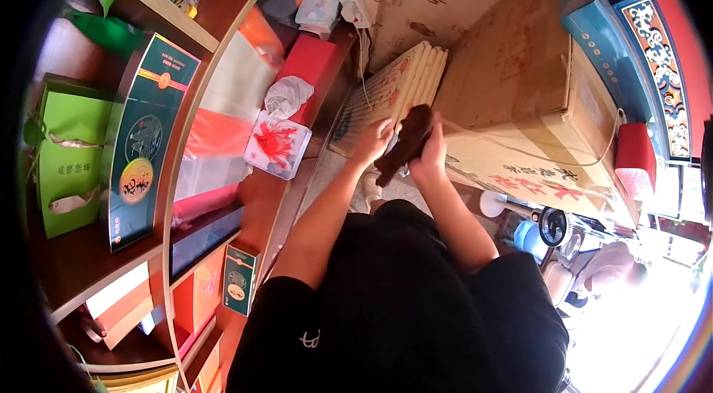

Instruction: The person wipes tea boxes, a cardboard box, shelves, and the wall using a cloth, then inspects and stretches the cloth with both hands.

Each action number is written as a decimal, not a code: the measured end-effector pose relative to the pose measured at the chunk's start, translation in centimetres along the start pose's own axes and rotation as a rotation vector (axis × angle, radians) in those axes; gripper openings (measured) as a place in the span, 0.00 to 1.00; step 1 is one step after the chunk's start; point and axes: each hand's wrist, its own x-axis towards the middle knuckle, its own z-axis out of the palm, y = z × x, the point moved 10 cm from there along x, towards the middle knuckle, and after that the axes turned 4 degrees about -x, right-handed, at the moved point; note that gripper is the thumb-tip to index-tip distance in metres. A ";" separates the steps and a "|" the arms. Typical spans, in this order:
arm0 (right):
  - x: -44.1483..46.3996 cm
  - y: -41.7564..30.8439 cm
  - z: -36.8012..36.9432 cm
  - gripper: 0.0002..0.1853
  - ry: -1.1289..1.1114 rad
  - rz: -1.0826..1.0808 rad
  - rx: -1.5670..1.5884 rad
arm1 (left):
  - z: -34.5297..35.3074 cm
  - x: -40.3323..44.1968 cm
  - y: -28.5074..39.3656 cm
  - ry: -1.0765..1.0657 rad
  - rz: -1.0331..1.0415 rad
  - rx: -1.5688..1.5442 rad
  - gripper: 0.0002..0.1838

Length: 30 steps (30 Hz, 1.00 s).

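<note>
Between my two hands is a dark brown, elongated object (405,146) with a smooth surface, held at a slant in front of my body; its kind is not clear. My right hand (432,152) grips its right side, fingers pointing up along it. On the other side, my left hand (375,139) has its fingers curled at the object's left edge, where a small pale, shiny bit shows. Just beyond the hands lean several flat cardboard pieces (397,89), beside a large cardboard carton (512,81) with red printed characters.
Wooden shelving (200,44) on the left holds a green bag (70,163), a dark green gift box (152,141) and a white box with red ribbon (276,144). A power strip (353,3) sits at the back. Lower right are a small fan (553,226) and a person (605,267).
</note>
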 end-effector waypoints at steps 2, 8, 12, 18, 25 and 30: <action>-0.3 1.3 -2.5 0.27 0.062 0.099 -0.158 | -0.7 0.4 0.3 0.058 -0.041 0.068 0.21; -4.3 -3.0 -1.7 0.21 -0.057 0.015 -0.578 | 0.0 2.4 -3.9 0.189 -0.324 -0.318 0.19; -9.9 -9.0 4.5 0.17 -0.502 -0.355 -1.310 | 2.7 3.2 -7.7 0.397 -0.696 -1.411 0.17; -28.1 -30.8 9.0 0.14 -0.454 -1.112 -1.455 | -3.4 11.7 -2.9 0.285 -0.282 -1.567 0.14; -31.0 -45.4 9.2 0.32 0.226 -1.186 -1.837 | -11.2 16.5 10.0 0.320 -0.044 -1.254 0.20; -26.3 -44.7 10.1 0.48 -0.090 -0.923 -2.236 | -16.4 16.2 21.1 0.381 0.225 -0.888 0.20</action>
